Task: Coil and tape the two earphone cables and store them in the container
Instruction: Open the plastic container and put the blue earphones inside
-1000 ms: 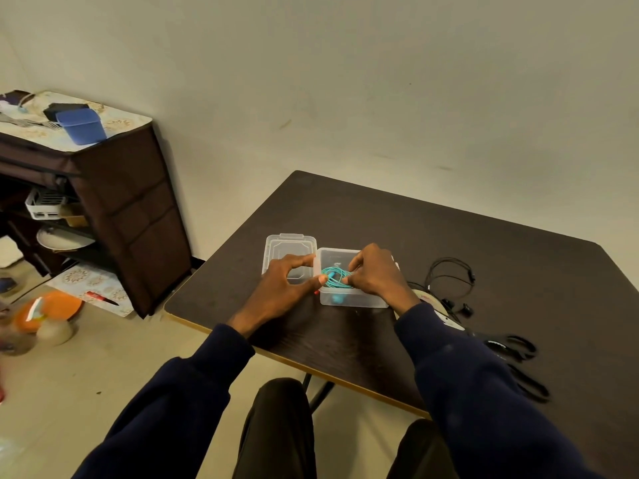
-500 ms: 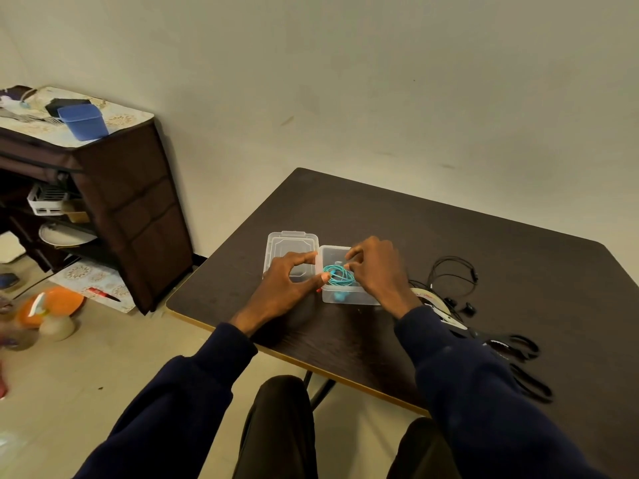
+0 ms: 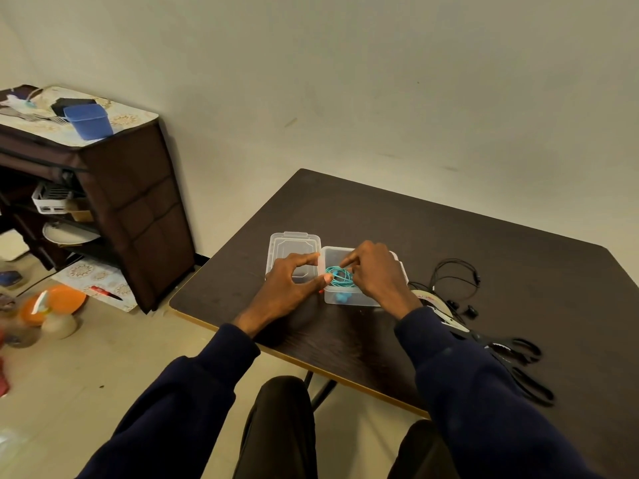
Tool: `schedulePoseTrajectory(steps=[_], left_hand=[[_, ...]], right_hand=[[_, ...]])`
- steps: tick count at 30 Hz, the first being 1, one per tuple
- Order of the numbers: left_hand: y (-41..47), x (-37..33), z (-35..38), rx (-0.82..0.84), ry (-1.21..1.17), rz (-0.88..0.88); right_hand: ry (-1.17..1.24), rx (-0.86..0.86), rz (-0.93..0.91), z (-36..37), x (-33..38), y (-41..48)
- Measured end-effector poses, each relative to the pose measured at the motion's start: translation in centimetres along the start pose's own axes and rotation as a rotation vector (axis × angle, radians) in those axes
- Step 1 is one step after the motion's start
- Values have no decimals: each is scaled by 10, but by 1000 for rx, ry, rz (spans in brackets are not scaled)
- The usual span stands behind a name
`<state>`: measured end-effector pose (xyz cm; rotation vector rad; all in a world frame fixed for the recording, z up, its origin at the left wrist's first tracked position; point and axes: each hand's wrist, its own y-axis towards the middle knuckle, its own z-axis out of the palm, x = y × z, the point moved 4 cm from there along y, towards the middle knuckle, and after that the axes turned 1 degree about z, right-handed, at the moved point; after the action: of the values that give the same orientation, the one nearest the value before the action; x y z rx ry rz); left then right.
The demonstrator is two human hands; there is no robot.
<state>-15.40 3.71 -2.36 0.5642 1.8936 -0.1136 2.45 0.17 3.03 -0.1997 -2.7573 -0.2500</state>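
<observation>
1. While the teal earphone cable (image 3: pixel 340 275) goes into the clear container (image 3: pixel 349 300), both hands meet over the open box on the dark table (image 3: pixel 380 209).
2. Right hand (image 3: pixel 377 274): its fingers curl down over the coiled cable and appear to pinch it, probably to keep the loops from springing apart inside the box.
3. Left hand (image 3: pixel 287 288): thumb and forefinger are spread wide and close on nothing. The forefinger tip is at the box's rim and the thumb tip touches the coil, probably steadying the light box while nudging the cable in.
4. Just beyond the left fingers, the lid (image 3: pixel 294 243) lies folded open, out of the way.
5. Well to the outside of the right fingers, the black earphone cable (image 3: pixel 456 274) lies loose and uncoiled. The tape roll (image 3: pixel 432 300) and scissors (image 3: pixel 511 354) are close by, within reach for that second cable.
</observation>
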Motion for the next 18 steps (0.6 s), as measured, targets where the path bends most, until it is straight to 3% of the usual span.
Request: schedulePoseTrajectory(steps=[18], left_hand=[[-4, -1, 0, -3, -18, -7]], right_hand=[[-154, 91, -42, -1, 6, -1]])
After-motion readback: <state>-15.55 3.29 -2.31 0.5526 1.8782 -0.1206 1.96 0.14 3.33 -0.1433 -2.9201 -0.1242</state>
